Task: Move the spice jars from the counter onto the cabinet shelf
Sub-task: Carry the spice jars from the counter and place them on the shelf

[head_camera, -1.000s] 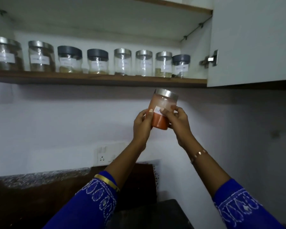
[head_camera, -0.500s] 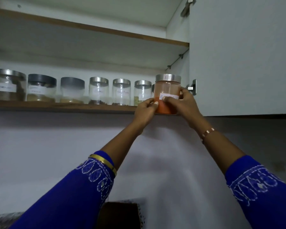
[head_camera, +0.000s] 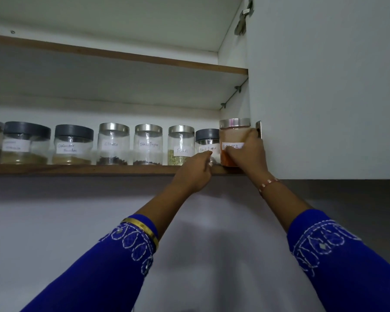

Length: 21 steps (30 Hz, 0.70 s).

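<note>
you look up into an open wall cabinet: a wood-edged shelf [head_camera: 77, 170] runs across the view, a second shelf [head_camera: 122, 56] above it, the white door [head_camera: 324, 86] swung open at the right with a metal hinge [head_camera: 243, 21] near its top. below the shelf is a plain pale wall [head_camera: 54, 221].

along the shelf stands a row of labelled clear jars: two with dark lids at the left, then a clove jar [head_camera: 113, 144], a pepper jar [head_camera: 148, 144] and a fennel jar [head_camera: 181, 145] with steel lids, then a dark-lidded jar [head_camera: 206, 141].

the red jar [head_camera: 231, 137] sits upright on the shelf's right end, just beside the dark-lidded jar and against the door's edge. your right hand [head_camera: 245, 154] wraps its fingers around the jar's front and right side. your left hand [head_camera: 195, 172] is off the jar, fingers loosely curled and holding nothing, in front of the shelf edge.

half a second ago both hands held this jar as it reached the shelf lip; now it stands on the shelf, the left hand has let go, and your view has tilted higher.
</note>
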Available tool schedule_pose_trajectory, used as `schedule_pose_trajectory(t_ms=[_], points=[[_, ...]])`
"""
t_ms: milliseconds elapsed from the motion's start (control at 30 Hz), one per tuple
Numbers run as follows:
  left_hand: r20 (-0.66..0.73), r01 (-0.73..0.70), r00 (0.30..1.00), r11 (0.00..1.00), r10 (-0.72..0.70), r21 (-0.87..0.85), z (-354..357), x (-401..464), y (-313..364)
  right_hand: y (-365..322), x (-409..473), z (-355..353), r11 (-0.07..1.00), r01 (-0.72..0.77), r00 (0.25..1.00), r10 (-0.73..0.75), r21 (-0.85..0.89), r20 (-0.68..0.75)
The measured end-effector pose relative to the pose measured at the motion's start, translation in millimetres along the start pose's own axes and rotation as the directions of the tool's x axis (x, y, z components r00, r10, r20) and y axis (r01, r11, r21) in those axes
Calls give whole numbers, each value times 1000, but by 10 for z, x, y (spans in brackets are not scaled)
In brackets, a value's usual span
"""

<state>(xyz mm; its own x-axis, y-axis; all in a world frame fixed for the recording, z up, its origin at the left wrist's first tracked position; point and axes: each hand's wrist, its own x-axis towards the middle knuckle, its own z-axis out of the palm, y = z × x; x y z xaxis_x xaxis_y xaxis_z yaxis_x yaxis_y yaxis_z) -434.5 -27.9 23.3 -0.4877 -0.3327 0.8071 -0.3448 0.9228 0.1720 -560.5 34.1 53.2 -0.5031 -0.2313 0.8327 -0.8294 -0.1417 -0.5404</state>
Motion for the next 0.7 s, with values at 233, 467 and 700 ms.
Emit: schedule_pose_trajectory(t_ms=[233, 467, 700], points=[[91, -37, 996, 986, 22, 161, 169, 264, -73, 129, 126, 222, 995, 34, 999, -32, -98, 24], [149, -30, 988, 882, -45, 470, 204, 294, -47, 226, 146, 303, 983, 61, 998, -58, -173, 20], [189, -8, 977, 863, -101, 505, 217, 342, -52, 236, 151, 353, 962, 51, 999, -49, -268, 12]])
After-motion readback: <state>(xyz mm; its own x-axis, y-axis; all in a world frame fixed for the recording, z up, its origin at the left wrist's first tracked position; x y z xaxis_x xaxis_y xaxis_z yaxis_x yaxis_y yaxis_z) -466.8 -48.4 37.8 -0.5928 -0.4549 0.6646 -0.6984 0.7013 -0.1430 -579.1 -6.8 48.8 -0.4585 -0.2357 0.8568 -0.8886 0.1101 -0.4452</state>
